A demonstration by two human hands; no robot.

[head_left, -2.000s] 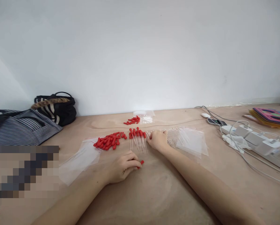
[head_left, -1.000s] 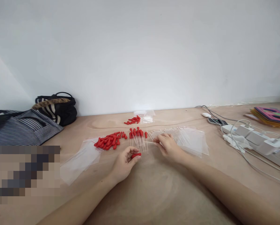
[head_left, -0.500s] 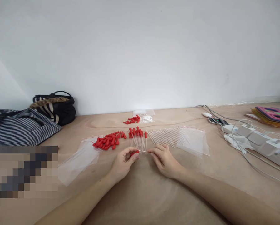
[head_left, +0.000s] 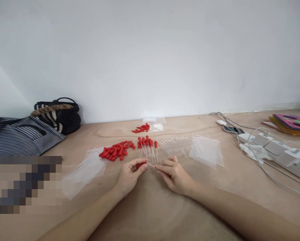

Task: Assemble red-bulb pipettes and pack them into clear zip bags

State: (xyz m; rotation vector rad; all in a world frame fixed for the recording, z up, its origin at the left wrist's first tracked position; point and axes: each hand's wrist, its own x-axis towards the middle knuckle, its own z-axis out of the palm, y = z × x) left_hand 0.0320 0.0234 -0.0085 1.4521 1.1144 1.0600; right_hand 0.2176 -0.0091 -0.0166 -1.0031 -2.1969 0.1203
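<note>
Tube [head_left: 151,165] | now at red bulb [head_left: 140,165] | hands [head_left: 128,174] closer than before

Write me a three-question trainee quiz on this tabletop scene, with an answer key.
1. True or false: the larger pile of red bulbs lies to the left of the row of slender tubes.

2. What does the left hand pinch?
A) a white charger
B) a red bulb
C) a striped bag

3. Fill in the blank: the right hand holds one end of a slim ____.

Key: 1. True. 2. B. 3. tube.
</note>
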